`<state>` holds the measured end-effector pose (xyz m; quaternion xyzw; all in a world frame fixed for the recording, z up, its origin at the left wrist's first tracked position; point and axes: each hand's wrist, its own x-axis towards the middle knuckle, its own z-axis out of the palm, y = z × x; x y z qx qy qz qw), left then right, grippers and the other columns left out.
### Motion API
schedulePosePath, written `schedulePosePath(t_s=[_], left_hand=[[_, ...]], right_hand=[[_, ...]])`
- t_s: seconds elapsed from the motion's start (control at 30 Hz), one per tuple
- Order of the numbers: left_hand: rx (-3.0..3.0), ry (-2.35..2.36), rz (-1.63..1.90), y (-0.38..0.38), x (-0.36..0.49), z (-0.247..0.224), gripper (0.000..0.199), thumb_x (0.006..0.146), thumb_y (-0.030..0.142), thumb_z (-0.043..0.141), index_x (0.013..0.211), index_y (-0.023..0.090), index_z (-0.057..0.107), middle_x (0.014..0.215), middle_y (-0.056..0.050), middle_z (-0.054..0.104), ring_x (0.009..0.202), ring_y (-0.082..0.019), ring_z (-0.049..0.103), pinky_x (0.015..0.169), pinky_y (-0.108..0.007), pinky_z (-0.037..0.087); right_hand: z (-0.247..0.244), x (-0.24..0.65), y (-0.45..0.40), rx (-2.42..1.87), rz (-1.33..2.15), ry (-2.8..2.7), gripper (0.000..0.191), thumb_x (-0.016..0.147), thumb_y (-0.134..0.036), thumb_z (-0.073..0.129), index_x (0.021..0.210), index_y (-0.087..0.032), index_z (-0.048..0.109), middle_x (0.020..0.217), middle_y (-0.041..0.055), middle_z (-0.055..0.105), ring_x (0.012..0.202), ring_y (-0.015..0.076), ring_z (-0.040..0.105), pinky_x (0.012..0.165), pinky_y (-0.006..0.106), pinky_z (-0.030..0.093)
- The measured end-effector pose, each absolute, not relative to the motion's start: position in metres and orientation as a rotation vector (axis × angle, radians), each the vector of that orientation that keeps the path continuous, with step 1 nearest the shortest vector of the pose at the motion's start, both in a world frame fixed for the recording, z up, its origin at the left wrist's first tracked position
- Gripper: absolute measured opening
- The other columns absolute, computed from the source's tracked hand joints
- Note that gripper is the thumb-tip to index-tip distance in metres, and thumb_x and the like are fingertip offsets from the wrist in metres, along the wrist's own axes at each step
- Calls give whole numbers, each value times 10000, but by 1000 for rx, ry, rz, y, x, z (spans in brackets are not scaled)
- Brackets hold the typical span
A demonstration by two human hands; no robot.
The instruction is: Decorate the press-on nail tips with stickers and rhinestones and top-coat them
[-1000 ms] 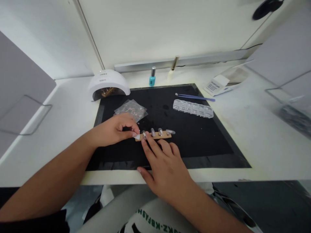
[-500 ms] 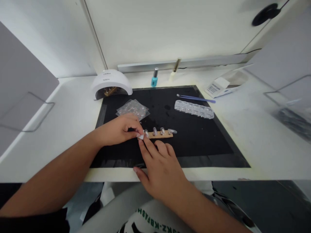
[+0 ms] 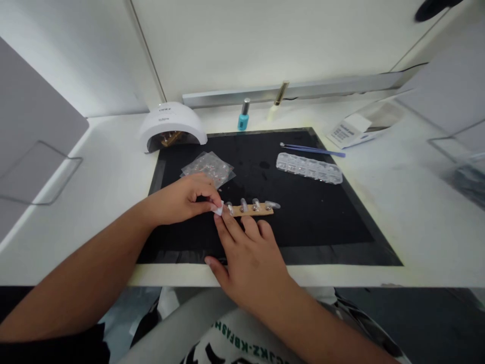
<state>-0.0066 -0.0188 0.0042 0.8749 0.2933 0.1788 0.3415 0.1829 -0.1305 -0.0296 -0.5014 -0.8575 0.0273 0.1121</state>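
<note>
A small white wipe [image 3: 219, 209] is pinched between the thumb and finger of my left hand [image 3: 184, 201], at the left end of a wooden strip [image 3: 261, 211]. Several clear false nail tips [image 3: 244, 205] stand in a row along this strip, each on a small round mount. My right hand [image 3: 254, 263] lies palm down just in front, fingers stretched forward and thumb apart. Its index and middle fingertips reach the wipe and the strip's left end. What lies under the wipe is hidden by my fingers.
On the black mat [image 3: 322, 222] are sticker sheets [image 3: 210, 167], a clear compartment case [image 3: 308, 168] and blue tweezers [image 3: 312, 150]. Behind stand a white nail lamp [image 3: 174, 119], a turquoise polish bottle [image 3: 243, 119] and a gold-capped bottle [image 3: 280, 96]. A white box [image 3: 352, 129] stands at right.
The view has shifted slightly, so the table items appear a little farther right and higher. My hands keep nearly the same pose at the strip's left end, with the wipe still pinched.
</note>
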Motion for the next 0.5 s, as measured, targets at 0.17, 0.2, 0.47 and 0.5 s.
schedulePosePath(t_s=[0.17,0.2,0.47,0.5], left_hand=[[2266,808,460,-16,-10,5,118,926,177,602,872,166,706,842,-21,655,852,-155,586,817,-294,427],[2265,814,456,-16,-10,6,119,929,184,600,871,167,704,846,-19,658,843,-152,588,817,-295,426],[2237,723,477,-25,-1,11,122,923,173,599,866,171,707,829,-26,651,826,-152,586,790,-284,448],[2245,735,466,-26,0,10,121,920,166,601,864,168,708,827,-25,647,831,-154,585,793,-285,447]], right_hand=[[-30,183,-131,-1459,71,-2525,649,945,-513,459,1427,-83,514,1523,123,492,1175,353,469,902,490,296],[-30,183,-132,-1457,73,-2526,648,947,-511,455,1429,-82,511,1523,125,492,1175,352,470,902,490,299],[-27,183,-131,-1463,110,-2526,650,934,-509,484,1419,-77,520,1475,129,543,1147,340,480,894,480,318],[-27,183,-131,-1462,112,-2524,647,932,-506,487,1414,-76,524,1460,128,557,1143,340,480,896,480,316]])
